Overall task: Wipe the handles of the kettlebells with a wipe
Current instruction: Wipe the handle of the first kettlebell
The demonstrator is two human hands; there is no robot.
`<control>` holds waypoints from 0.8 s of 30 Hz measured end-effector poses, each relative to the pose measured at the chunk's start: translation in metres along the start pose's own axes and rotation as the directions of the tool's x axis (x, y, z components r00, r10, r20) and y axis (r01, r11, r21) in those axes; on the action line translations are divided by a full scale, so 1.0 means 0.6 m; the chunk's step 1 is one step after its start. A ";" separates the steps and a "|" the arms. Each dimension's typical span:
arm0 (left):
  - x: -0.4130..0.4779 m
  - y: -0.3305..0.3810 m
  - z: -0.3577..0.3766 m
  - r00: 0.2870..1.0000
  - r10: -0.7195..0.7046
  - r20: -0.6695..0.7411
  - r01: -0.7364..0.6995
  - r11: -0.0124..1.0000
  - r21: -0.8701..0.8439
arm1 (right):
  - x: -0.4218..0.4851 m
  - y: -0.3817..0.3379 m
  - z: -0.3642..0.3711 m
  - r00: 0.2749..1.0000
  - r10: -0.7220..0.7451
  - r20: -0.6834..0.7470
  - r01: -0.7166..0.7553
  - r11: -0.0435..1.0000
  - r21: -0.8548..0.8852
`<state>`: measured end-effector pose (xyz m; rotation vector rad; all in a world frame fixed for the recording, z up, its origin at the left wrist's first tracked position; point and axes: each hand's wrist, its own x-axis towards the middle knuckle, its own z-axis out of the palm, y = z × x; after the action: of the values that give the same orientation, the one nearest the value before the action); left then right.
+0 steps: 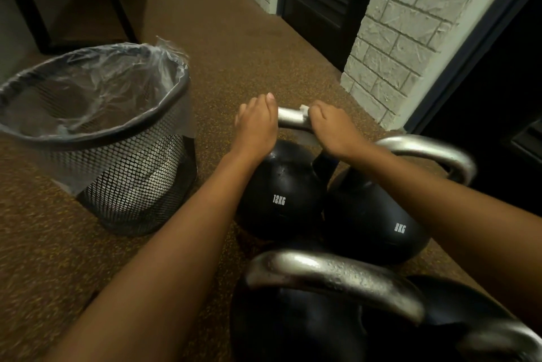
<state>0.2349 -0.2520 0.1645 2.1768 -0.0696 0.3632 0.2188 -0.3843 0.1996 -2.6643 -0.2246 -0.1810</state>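
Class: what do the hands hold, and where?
Left hand grips the left end of the 12KG kettlebell handle; right hand holds a wipe round its right side.

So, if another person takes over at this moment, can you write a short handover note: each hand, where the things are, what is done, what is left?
Left hand: grips the left end of the 12KG kettlebell handle.
Right hand: holds the white wipe around the right part of the same handle.
Done: cannot tell; this handle is in progress.
Left: finish it, then probably the right kettlebell and the near kettlebell; nothing shows these as wiped.
The mesh bin stands on the floor to the left.
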 end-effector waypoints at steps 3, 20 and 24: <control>0.001 -0.001 0.000 1.000 0.012 -0.003 -0.012 1.000 0.007 | 0.009 -0.014 0.001 0.999 0.006 0.033 -0.002 0.993 -0.120; 0.007 -0.008 0.006 1.000 0.005 -0.018 -0.004 1.000 0.017 | -0.025 -0.008 0.049 0.855 -0.409 -0.320 0.329 0.903 -0.277; 0.005 -0.008 0.003 1.000 0.003 -0.011 -0.003 1.000 0.005 | -0.013 -0.020 0.052 0.817 -0.494 -0.296 0.371 0.844 -0.387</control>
<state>0.2393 -0.2504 0.1605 2.1800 -0.0663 0.3774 0.2120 -0.3606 0.1757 -2.7617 -0.7373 -0.9582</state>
